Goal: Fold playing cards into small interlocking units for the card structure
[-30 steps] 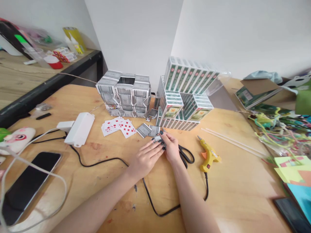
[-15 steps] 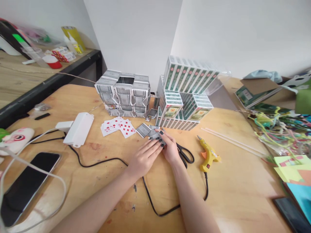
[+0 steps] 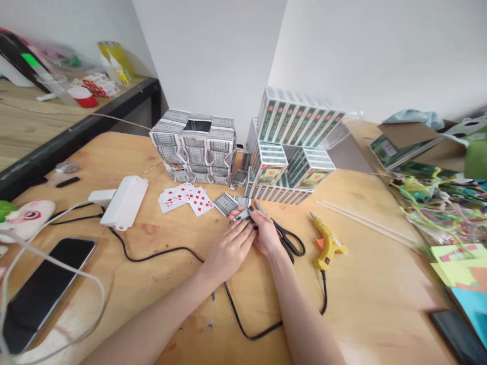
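"Where was the patterned card [image 3: 242,214] kept?"
"It was gripped between the left hand [image 3: 229,252] and the right hand [image 3: 267,236], over the wooden table [image 3: 152,299], near the face-down cards [image 3: 225,204]."
"What had been altered since half a second before?"
"The card had been tilted, and fingertips had been exposed beyond it."
"And around?"
"Black scissors [image 3: 292,242] were placed beside the right hand, a yellow glue gun [image 3: 326,247] farther right. Behind, a card-covered structure [image 3: 207,147] and stacked card boxes [image 3: 299,119] were backed by pale walls [image 3: 213,56]."

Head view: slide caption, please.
Left hand and right hand handle a patterned card near black scissors and a glue gun.
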`<state>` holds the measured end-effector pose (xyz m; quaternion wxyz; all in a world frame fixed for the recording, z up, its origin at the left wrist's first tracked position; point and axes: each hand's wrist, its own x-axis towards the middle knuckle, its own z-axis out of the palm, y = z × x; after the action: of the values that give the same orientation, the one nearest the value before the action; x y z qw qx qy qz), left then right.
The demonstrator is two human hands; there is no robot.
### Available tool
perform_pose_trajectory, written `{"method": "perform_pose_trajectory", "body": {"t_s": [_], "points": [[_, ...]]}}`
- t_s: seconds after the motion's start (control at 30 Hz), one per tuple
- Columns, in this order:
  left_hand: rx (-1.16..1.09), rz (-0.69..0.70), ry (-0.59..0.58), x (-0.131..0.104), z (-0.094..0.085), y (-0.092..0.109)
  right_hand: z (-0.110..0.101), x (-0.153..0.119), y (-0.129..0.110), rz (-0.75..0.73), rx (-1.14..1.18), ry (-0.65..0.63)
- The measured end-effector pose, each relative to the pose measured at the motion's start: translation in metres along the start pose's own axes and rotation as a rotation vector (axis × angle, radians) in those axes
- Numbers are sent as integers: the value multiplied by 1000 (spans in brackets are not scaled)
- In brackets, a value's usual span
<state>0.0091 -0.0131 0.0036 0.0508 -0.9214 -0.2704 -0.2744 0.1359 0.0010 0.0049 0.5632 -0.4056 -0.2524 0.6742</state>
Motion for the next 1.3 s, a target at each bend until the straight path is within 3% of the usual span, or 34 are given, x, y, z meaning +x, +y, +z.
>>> {"method": "perform_pose_trajectory", "body": {"t_s": [0.4, 0.67, 0.8, 0.93, 1.03, 1.1, 1.2, 1.3], "points": [[252, -50, -101, 3, 2, 32, 2, -2, 5, -9, -62, -20], [134, -85, -85, 1, 6, 26, 3, -1, 6, -63, -56, -22], [-277, -163, -1, 0, 10, 8, -1, 1, 5, -228, -148, 60], [-973, -607, 120, 6, 15, -10, -5, -1, 7, -547, -599, 201], [-1690, -944, 191, 12, 16, -22, -1, -3, 13, -740, -1100, 96], [-2007, -1078, 227, 15, 14, -28, 6, -5, 16, -830, -1399, -33], [-2199, -1106, 214, 16, 10, -34, 16, -8, 20, -887, -1617, -87], [-2210, -1029, 198, 14, 6, -37, 21, -10, 19, -878, -1700, -106]]}}
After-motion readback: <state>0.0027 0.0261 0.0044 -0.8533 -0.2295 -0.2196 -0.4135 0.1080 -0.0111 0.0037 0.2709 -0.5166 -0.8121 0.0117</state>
